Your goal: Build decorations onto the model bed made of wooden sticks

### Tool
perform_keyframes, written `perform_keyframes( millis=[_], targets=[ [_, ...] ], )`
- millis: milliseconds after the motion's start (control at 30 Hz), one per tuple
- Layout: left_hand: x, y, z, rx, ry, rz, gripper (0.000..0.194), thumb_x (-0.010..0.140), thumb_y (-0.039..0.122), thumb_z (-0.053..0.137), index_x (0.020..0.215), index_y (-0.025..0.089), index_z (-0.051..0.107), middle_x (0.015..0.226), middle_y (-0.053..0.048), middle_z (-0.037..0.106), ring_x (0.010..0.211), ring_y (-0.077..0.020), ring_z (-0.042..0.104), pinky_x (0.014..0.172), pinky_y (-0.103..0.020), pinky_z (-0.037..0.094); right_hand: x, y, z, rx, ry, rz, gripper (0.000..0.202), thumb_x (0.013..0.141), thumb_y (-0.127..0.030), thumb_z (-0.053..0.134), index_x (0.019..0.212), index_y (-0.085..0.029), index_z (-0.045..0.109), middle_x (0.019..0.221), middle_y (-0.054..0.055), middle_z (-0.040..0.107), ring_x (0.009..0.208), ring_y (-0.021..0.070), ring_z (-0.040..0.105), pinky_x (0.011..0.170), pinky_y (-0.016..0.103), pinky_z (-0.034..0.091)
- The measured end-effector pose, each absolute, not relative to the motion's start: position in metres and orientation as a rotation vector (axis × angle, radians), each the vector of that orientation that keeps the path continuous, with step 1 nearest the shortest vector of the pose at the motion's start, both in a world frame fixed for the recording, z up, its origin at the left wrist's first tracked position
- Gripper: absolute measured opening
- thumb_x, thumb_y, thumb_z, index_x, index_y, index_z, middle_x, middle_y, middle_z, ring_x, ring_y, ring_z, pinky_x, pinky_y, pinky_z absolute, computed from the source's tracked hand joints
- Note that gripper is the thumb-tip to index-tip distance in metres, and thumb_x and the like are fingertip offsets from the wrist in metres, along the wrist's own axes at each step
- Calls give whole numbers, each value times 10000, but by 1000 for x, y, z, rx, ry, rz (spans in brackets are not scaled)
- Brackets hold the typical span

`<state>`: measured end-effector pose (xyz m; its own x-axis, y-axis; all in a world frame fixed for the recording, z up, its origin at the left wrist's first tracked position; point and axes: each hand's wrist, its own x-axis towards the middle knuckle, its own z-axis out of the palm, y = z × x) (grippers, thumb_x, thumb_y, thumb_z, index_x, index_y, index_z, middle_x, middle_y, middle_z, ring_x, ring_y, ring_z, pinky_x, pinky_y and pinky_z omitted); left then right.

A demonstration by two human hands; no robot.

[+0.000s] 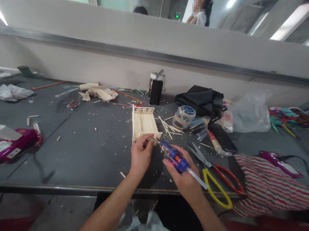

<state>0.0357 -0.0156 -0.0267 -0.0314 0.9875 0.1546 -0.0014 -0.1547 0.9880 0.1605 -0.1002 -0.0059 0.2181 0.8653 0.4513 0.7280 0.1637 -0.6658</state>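
Observation:
A small model made of pale wooden sticks [145, 121] stands on the dark table, with a slatted bed and a low lattice rail at each end. My left hand [141, 152] is closed at its near rail, thumb and fingers pinched together there; the fingers cover part of that rail. In my right hand [185, 174] is a blue hot glue gun [176, 156], its nozzle pointing up and left to the rail beside my left fingertips. A clear glue stick [197, 178] juts from the gun's back end.
Right of the model lie loose sticks [168, 128], a clear jar [184, 117] with a blue lid, and open scissors [217, 172] with red and yellow handles. A striped cloth [272, 183] hangs over the front edge. A black phone-like slab [156, 92] leans upright behind.

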Motion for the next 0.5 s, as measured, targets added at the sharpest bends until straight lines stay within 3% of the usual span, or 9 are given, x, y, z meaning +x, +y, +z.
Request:
perform_keyframes(
  millis=[133,333,500],
  targets=[
    [34,-19,-24,1300,1154,1335,238,762,214,606,979,167,692,520,78,393,488,-82,354,504,-205,315,173,-111,-8,-1623,-1646,150,437,834,-351,615,1235,-223,501,1131,91,659,958,233,660,782,330,549],
    [30,-16,-19,1384,1200,1322,221,760,306,651,932,181,710,524,77,357,497,-86,337,512,-218,302,219,-118,-17,-1733,-1926,-121,724,846,-295,580,1469,-190,225,1236,150,584,1006,276,632,838,412,532],
    [30,-14,-18,1410,1268,1317,203,748,316,672,899,193,729,519,71,387,499,-92,365,522,-224,330,248,-110,-12,-1970,-2008,17,825,791,-276,616,1484,-155,184,1221,163,589,1001,287,630,854,439,525]
  ],
)
